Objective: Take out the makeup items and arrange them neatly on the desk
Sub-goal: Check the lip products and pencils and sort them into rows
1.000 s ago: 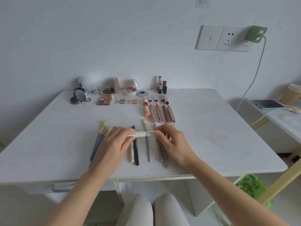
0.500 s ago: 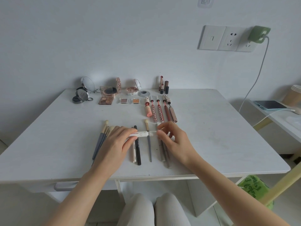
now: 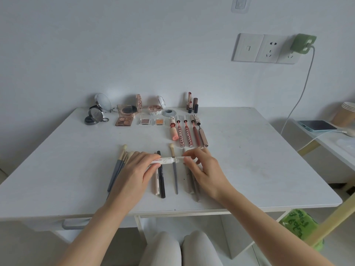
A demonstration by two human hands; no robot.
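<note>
On the white rectangular desk (image 3: 249, 160), the far left holds two round silver compact mirrors (image 3: 97, 114), both open, and beside them an open brown eyeshadow palette (image 3: 124, 120) whose lid contents are hard to read. Nearer the person, a bundle of grey-handled makeup brushes with pale bristles (image 3: 117, 166) lies partly hidden under the left hand (image 3: 132, 177), so their count cannot be told. That hand pinches the left end of a slim white cosmetic pen with small printed lettering (image 3: 166, 160), held crosswise just above the row of sticks; the lettering is too small to make out. Under the pen lie a cream pencil (image 3: 156, 184), a black pencil (image 3: 162, 181) and a single grey-handled small brush (image 3: 174, 175), each pointing away from the person. The right hand (image 3: 205, 171) pinches the pen's right end with thumb and forefinger, covering that end and the upper parts of two taupe pencils (image 3: 191, 186). Behind the hands, a row of coral and brown lip gloss tubes (image 3: 187, 134) lies side by side, and a few upright lipsticks (image 3: 192, 103) stand at the wall. At the far right, a green charger (image 3: 303, 44) sits in the wall socket, its cable running to a phone (image 3: 317, 125) that the frame edge nearly cuts.
</note>
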